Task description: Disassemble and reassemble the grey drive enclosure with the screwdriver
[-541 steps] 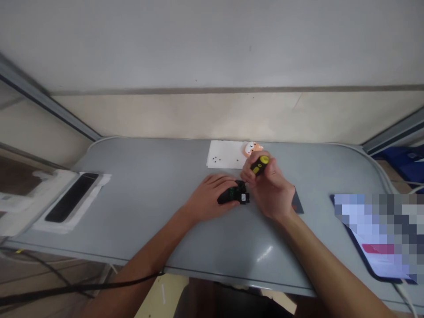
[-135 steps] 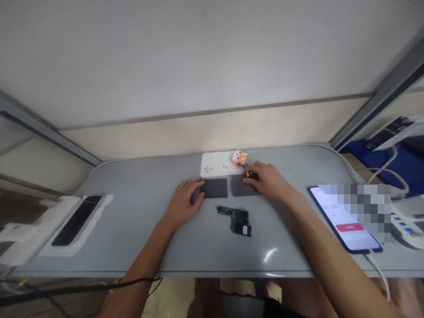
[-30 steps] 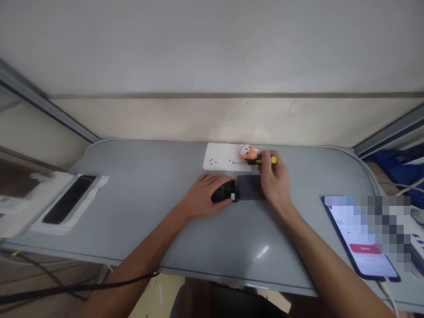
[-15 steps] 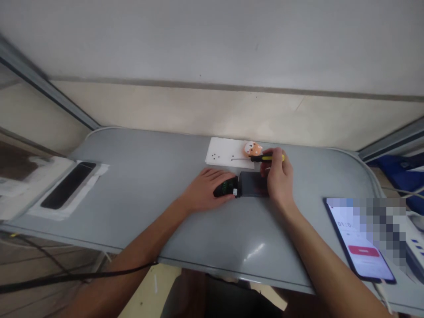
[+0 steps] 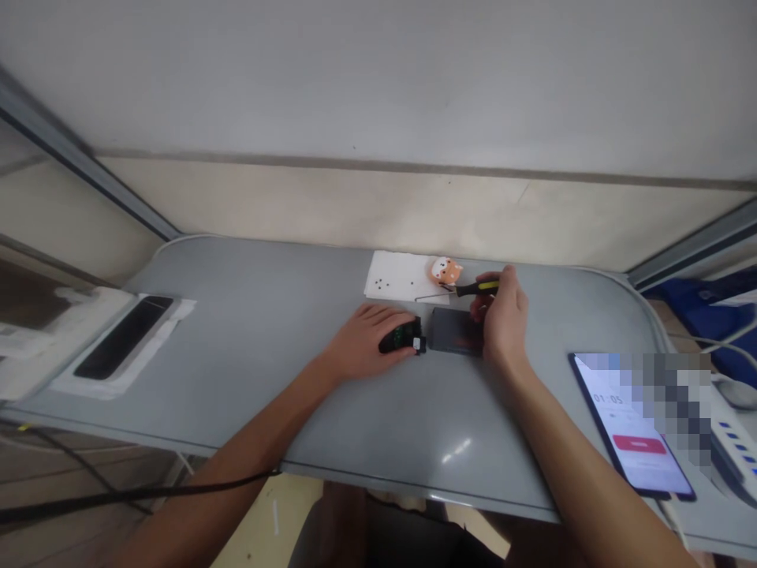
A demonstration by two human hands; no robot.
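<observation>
My left hand [image 5: 363, 341] is curled round a green circuit board [image 5: 400, 338] with black parts and a white label at its right end. Beneath the fingers a dark edge shows; the rest is hidden. My right hand [image 5: 504, 319] grips a black-and-yellow screwdriver [image 5: 473, 289], its thin shaft pointing left. The tip hangs by the front edge of the white paper [image 5: 402, 267]. A dark speck is at the tip; I cannot tell whether it is a screw. Several small dark screws [image 5: 379, 283] lie on the paper. Below the right hand rests a dark grey flat case [image 5: 454, 331].
An orange-and-white animal-face trinket [image 5: 445, 270] sits on the paper's right end. On the right lie a lit phone [image 5: 642, 443] with a cable and a white power strip [image 5: 733, 446]. A dark phone-like slab [image 5: 124, 338] lies at left. A wall stands behind the table.
Since 4.5 s ago, the left hand has taken hold of the circuit board. In the last half second the screwdriver tip has moved from among the paper's screws towards its front edge.
</observation>
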